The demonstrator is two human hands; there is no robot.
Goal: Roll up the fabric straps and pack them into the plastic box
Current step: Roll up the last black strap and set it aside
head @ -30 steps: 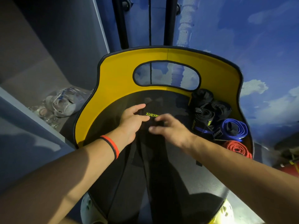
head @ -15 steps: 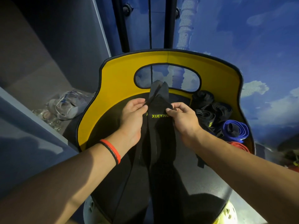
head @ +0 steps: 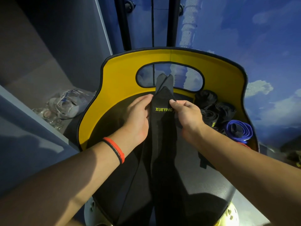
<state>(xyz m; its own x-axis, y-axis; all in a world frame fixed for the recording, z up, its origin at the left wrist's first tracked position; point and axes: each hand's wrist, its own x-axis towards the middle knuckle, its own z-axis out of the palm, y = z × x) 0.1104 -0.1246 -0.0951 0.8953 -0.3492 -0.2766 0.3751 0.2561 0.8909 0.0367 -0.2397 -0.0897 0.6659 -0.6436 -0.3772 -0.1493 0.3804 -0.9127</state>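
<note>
Black fabric strap (head: 163,118) with yellow-green "XUEYING" print, at frame centre, held up over the box floor between both hands. Left hand (head: 138,115) pinches the strap's left edge, thumb and fingers closed on it. Right hand (head: 187,115) pinches the right edge, thumb on the front face beside the print, other fingers behind. The strap's top end sticks up past the hands toward 12 o'clock and crosses the oval handle cut-out. The rest runs down toward 6 o'clock, doubled, with 2 layers visible. Not rolled yet.

Yellow-walled box (head: 117,75) has a black rim and a dark floor and fills mid-frame. Contents, all against the wall at 3 o'clock:
- A cluster of rolled black straps (head: 224,110), touching each other, 1 showing yellow-green print.
- A rolled blue strap (head: 238,131) just below them, touching.
- A sliver of red roll (head: 242,144), mostly hidden behind the right forearm.
- A loose black strap end (head: 202,160) on the floor beside the right forearm.

Red and black wristbands (head: 114,151) sit on the left wrist. At 9 o'clock, outside the box, a clear plastic bag (head: 65,106) lies on a grey shelf (head: 24,66); its contents are unclear. A blue cloud-painted wall (head: 260,46) runs from 12 to 3 o'clock. A white perforated rounded thing (head: 88,214) and a yellow one (head: 228,216) peek out under the box at 6 o'clock.
</note>
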